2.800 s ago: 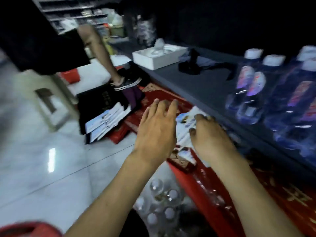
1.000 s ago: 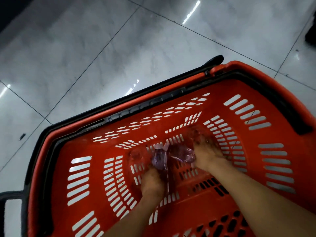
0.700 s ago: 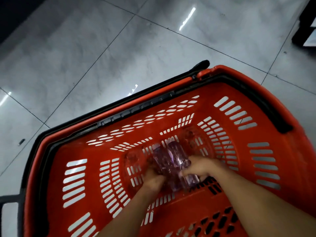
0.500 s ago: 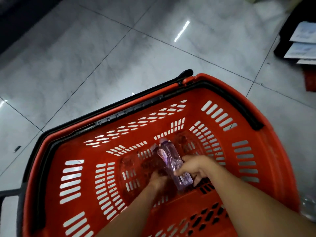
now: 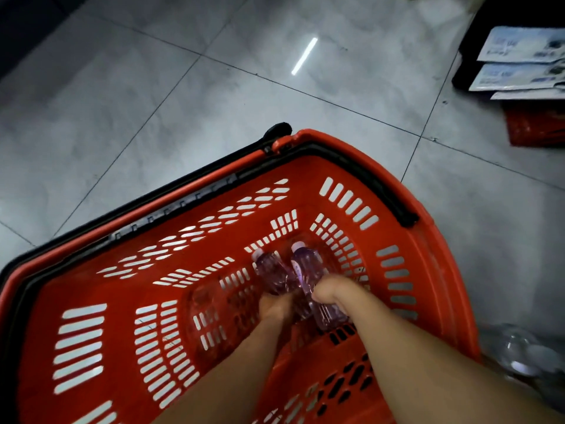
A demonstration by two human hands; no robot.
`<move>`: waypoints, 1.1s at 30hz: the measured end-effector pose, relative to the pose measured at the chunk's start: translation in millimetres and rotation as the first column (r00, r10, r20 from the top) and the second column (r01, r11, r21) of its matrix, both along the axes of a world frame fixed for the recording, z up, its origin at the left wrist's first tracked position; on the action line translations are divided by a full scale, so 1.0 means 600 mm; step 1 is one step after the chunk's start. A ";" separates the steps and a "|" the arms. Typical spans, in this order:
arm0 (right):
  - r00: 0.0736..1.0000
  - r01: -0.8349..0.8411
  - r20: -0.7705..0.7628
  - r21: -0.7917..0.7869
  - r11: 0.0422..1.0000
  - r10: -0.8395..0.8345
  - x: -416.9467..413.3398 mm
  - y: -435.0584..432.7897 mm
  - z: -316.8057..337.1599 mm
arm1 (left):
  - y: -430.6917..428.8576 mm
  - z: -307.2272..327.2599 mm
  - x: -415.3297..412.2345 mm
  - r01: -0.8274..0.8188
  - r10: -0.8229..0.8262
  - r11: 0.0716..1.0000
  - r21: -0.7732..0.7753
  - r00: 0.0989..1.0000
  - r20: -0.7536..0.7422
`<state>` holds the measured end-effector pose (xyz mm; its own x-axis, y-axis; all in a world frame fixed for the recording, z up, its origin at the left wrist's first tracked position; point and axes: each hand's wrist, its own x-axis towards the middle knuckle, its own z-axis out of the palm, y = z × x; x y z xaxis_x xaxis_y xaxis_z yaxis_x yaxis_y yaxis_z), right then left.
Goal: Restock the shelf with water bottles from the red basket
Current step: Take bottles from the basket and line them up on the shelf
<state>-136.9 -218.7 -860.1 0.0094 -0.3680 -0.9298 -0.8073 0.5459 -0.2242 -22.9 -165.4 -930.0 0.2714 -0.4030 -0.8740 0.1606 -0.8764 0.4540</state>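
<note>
Sitting on grey floor tiles (image 5: 183, 96), one red basket (image 5: 434, 270) holds two purple-tinted water bottles (image 5: 305, 269), now side by side. Right hand (image 5: 336, 296) grips one; left hand (image 5: 276, 307) clasps the other, previously hidden.

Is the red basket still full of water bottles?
No, only two bottles, one in the left hand and one in the right hand, show in the red basket.
</note>
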 end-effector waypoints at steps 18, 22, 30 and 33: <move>0.841 0.043 0.533 0.105 0.993 -0.093 -0.028 -0.003 0.301 | 0.039 0.338 0.128 -0.117 -0.257 0.877 -0.466 0.704 -0.662; 0.810 0.117 0.584 -0.080 0.990 -0.049 -0.080 0.050 0.417 | 0.050 0.434 0.078 -0.053 -0.439 0.711 -0.701 0.746 -0.501; 0.813 0.542 0.562 -0.636 0.549 -0.152 -0.238 0.263 0.623 | 0.097 0.665 -0.115 0.020 -0.733 0.436 -0.900 0.588 -0.342; 0.762 0.648 0.610 -0.720 0.249 -0.220 -0.309 0.357 0.675 | 0.120 0.723 -0.221 0.043 -0.865 0.324 -0.945 0.417 -0.278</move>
